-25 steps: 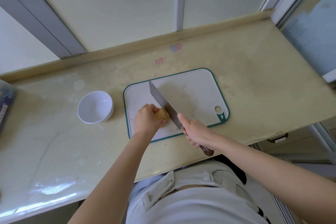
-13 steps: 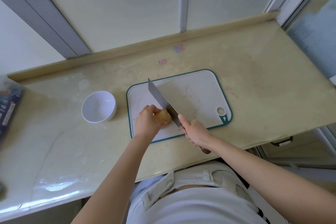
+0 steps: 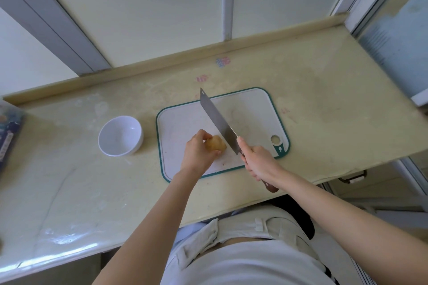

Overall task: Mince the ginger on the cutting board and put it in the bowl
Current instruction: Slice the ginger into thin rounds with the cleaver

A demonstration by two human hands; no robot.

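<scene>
Head view: pale yellow stone-look bench (image 3: 324, 104), glossy, scuffed, long axis running left to right, with a raised lip at the back against the wall.

Cutting board (image 3: 250, 111): flat white plastic, rounded rectangle with a dark green rim. It lies mid-bench with its long axis left to right and a hang hole at the near right corner.

Cleaver-type knife (image 3: 217, 120): flat steel rectangular blade with a small hole at the far corner. Its long axis is diagonal over the board, blade end to the far left, brown wooden handle (image 3: 271, 188) to the near right, past the bench edge. Cannot tell whether the edge touches the board.

Bowl (image 3: 118, 139): white, round, smooth, upright on the bench just left of the board, not touching it.

Right hand (image 3: 259, 162): fingers wrapped tight round the knife handle, forefinger up by the blade heel.

Left hand (image 3: 196, 154): fingers curled, clamped on the ginger from its left side, thumb tip at its near side.

Ginger (image 3: 215, 144): one whole lump, tan-yellow, matte, knobbly and rounded, with no clear long axis. It sits on the near-left part of the board, just left of the blade.

Blue printed packet (image 3: 7, 136) at the far left frame edge, partly cut off.
</scene>
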